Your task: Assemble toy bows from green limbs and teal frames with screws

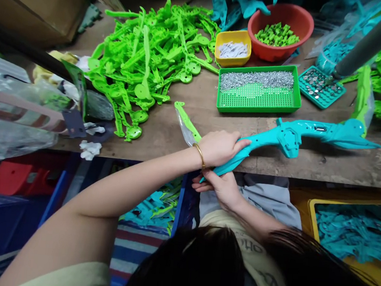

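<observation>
A teal plastic toy bow (261, 138) lies slantwise along the front of the bench, a lime green limb showing at each end. My left hand (217, 148), with a gold bangle at the wrist, is closed over the bow's left part from above. Below it, past the bench edge, my right hand (222, 184) holds the bow's pointed lower left tip between thumb and fingers. The left green limb (188, 125) sticks out beyond my left wrist. At the far end, the right green limb (362, 94) points toward the back.
A heap of lime green parts (147, 62) fills the back left. Behind the bow stand a green basket of screws (257, 108), a yellow tray (219, 58), a red bowl (276, 54) and a teal tray (329, 102). A dark rod-shaped tool (368, 41) slants in from the upper right.
</observation>
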{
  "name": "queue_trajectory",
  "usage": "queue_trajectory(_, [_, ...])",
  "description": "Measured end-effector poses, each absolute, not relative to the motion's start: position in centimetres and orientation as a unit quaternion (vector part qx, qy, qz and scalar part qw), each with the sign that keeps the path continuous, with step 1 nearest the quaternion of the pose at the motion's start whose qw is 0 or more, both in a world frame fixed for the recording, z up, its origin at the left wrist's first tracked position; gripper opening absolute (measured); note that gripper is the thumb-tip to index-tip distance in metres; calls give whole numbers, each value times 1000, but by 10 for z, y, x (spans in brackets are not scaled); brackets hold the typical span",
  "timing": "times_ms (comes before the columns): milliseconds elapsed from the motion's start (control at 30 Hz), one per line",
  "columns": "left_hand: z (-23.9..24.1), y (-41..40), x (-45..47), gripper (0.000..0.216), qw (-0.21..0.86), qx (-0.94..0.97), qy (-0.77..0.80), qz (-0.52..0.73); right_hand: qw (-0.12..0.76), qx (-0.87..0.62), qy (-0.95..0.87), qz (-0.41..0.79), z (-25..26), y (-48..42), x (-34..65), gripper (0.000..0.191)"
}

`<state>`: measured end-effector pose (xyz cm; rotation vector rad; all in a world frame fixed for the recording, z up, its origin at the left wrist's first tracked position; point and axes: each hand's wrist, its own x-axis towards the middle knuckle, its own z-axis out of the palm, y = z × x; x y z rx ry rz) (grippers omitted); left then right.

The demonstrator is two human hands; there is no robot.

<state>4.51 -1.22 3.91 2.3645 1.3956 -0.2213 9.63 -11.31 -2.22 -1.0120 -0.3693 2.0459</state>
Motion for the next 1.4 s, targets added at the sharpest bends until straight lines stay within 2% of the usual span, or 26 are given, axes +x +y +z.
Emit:
queue_trajectory(200, [49, -14, 46, 56, 251, 877, 407, -50, 401, -367, -183, 819, -19, -128, 120, 36])
queue_trajectory(467, [92, -18, 61, 57, 379, 885, 270, -23, 401, -325, -247, 820, -5, -151, 162, 28])
queue_trajectory(733, [99, -18, 73, 46, 327, 885, 329, -28, 392, -402, -235, 793, 15, -149, 167, 37])
queue_trajectory(933, [88, -13, 76, 40, 353, 867, 352, -2, 382, -438, -222, 783, 17, -144, 163, 39])
queue_trajectory(1100, [83, 2, 79, 33, 360, 864, 346, -66, 381, -430, -209, 791, 6, -140, 157, 39])
queue_trajectory(1167, [87, -2, 75, 28, 337, 869, 361, -24, 389, -435, -200, 787, 2, -139, 157, 40])
queue_trajectory(1300, [87, -33, 45, 11, 314, 877, 334, 143, 390, -434, -208, 785, -4, -137, 159, 39])
queue_trajectory(1400, [68, -63, 19, 22, 284, 885, 323, 180, 418, -435, -210, 770, -6, -133, 156, 35])
